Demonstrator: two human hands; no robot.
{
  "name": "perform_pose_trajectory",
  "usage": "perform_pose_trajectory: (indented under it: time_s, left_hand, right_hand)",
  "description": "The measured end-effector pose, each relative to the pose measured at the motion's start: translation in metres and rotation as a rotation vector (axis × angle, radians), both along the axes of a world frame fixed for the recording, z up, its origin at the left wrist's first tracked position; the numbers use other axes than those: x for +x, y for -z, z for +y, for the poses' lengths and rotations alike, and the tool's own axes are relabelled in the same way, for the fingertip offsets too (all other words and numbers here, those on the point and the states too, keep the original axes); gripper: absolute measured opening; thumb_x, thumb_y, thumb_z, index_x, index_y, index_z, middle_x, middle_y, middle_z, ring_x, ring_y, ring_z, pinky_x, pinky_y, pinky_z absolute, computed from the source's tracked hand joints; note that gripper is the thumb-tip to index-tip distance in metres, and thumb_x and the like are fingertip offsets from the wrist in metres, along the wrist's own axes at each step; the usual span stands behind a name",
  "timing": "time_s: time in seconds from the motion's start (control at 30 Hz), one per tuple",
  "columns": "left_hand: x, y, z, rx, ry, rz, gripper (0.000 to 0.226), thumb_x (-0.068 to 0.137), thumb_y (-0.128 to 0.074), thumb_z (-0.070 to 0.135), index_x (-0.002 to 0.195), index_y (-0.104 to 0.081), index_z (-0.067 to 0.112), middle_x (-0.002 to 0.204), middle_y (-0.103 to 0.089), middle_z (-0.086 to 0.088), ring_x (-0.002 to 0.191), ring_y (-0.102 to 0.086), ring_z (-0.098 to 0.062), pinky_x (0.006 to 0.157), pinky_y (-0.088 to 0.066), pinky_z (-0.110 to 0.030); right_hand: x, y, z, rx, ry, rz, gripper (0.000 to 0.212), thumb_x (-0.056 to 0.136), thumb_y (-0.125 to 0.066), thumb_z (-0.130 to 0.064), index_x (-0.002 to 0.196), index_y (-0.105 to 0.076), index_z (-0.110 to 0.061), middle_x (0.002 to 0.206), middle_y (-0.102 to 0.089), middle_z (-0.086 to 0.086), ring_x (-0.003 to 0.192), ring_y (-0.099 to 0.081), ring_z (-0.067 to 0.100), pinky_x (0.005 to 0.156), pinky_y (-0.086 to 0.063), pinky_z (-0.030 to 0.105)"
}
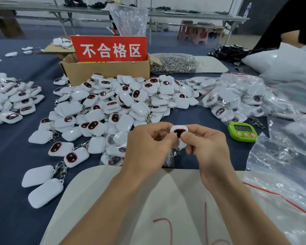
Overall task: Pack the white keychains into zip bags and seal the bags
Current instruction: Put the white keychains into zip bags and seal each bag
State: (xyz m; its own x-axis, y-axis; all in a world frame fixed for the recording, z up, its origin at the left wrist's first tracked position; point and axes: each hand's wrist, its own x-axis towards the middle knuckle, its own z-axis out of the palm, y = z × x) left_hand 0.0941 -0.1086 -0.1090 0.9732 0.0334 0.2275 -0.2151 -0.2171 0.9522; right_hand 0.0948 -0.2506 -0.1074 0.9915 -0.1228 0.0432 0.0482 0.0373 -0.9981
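Observation:
A white keychain [178,132] with a dark red-rimmed face is pinched between both hands above the table's near middle. My left hand [147,147] grips its left side and my right hand [207,147] pinches its right side. A small clear zip bag [168,159] hangs below the keychain between the hands, with its metal clasp showing inside. A big heap of loose white keychains [113,106] covers the blue table beyond the hands. Bagged keychains [231,96] lie in a pile to the right.
A cardboard box [106,71] with a red sign stands behind the heap. A bag of metal rings [173,63] lies at its right. A green timer [242,131] sits right of my hands. Large clear plastic bags [286,174] fill the right side. A white sheet [148,200] lies under my arms.

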Motion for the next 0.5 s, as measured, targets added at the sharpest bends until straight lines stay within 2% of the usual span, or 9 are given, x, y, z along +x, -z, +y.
perform_pose_trajectory:
  time_s: [0.13, 0.27, 0.4, 0.5]
  left_hand:
    - [0.0007, 0.0003, 0.0012, -0.006, -0.009, -0.007, 0.018, 0.085, -0.070, 0.028, 0.089, -0.078, 0.044, 0.073, -0.075, 0.011, 0.069, -0.071, -0.009, 0.066, -0.055, -0.021]
    - [0.0008, -0.0002, 0.0004, -0.034, -0.043, -0.014, 0.015, 0.083, -0.071, 0.031, 0.083, -0.079, 0.044, 0.070, -0.074, 0.013, 0.064, -0.068, -0.005, 0.060, -0.052, -0.018]
    - [0.0014, -0.0028, -0.0012, -0.027, -0.103, -0.030, 0.022, 0.078, -0.068, 0.035, 0.075, -0.074, 0.056, 0.065, -0.072, 0.006, 0.066, -0.067, -0.025, 0.060, -0.051, -0.037]
    - [0.0020, -0.0031, -0.0014, -0.033, -0.109, -0.016, 0.021, 0.078, -0.069, 0.036, 0.077, -0.075, 0.056, 0.069, -0.074, 0.003, 0.071, -0.068, -0.028, 0.066, -0.056, -0.045]
  right_hand:
    - [0.0010, -0.0007, 0.0004, -0.022, -0.012, -0.005, 0.029, 0.091, -0.066, -0.001, 0.084, -0.083, -0.024, 0.066, -0.069, -0.005, 0.054, -0.046, 0.010, 0.053, -0.043, 0.015]
    - [-0.0001, -0.0022, 0.0007, -0.019, -0.050, -0.011, 0.027, 0.091, -0.066, 0.000, 0.085, -0.082, -0.021, 0.066, -0.069, -0.005, 0.055, -0.048, 0.010, 0.054, -0.044, 0.015]
    - [0.0006, -0.0012, 0.0040, 0.003, -0.078, -0.003, 0.026, 0.090, -0.066, 0.004, 0.084, -0.081, -0.016, 0.065, -0.067, -0.004, 0.055, -0.049, 0.009, 0.053, -0.044, 0.016]
    - [0.0000, -0.0015, 0.0036, 0.006, -0.098, -0.019, 0.028, 0.089, -0.065, 0.007, 0.087, -0.080, -0.016, 0.066, -0.067, -0.004, 0.056, -0.051, 0.008, 0.054, -0.044, 0.016]
